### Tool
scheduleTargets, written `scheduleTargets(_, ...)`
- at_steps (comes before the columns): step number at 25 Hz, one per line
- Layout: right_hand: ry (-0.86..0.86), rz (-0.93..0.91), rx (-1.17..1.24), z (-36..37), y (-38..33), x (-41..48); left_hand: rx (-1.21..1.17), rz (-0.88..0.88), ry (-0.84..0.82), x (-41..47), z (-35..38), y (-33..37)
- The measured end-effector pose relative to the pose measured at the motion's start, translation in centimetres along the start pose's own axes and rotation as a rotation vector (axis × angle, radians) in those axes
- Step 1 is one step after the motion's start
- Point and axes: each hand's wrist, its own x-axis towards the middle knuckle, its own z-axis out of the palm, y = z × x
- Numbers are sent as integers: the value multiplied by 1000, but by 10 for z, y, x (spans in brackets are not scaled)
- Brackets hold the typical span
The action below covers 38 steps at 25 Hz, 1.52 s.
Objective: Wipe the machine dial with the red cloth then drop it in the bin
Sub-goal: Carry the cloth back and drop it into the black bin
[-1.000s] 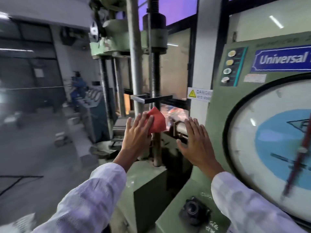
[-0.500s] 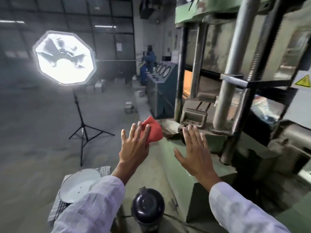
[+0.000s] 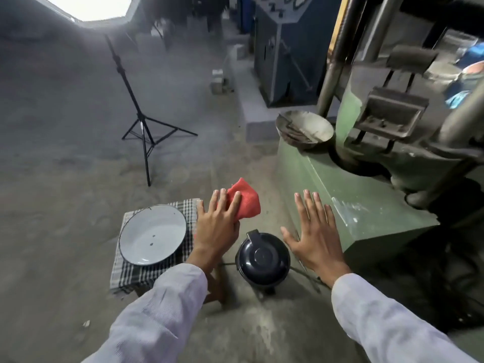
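Now both hands have moved down over the black bin (image 3: 262,258), low in the frame. The left hand (image 3: 217,226) pinches the red cloth (image 3: 245,203). The right hand (image 3: 314,231) is spread flat.

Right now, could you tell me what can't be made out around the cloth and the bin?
- Red cloth: head view, its lower part is hidden behind the left hand.
- Bin: only the closed dark lid shows from above; the body is hidden beneath it.
- Dial: outside the frame.
- Right hand: its palm faces away, though the fingers are spread, holding nothing.
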Motion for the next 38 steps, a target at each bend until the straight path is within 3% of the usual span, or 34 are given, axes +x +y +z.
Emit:
scheduleTargets(10,-191,66,-46,100,17,-1,-196,-6,-395,-10,128,-8)
scheduleTargets(21,-378,116,-34,188,60,-9,-214,-21,-584,-8,217,18)
scheduleTargets(30,-406,140,-3,210,85,8,-215,5,-630,9,247,35)
scheduleTargets(38,-452,148,-23,224,87,15,-212,75,-556,11,266,40)
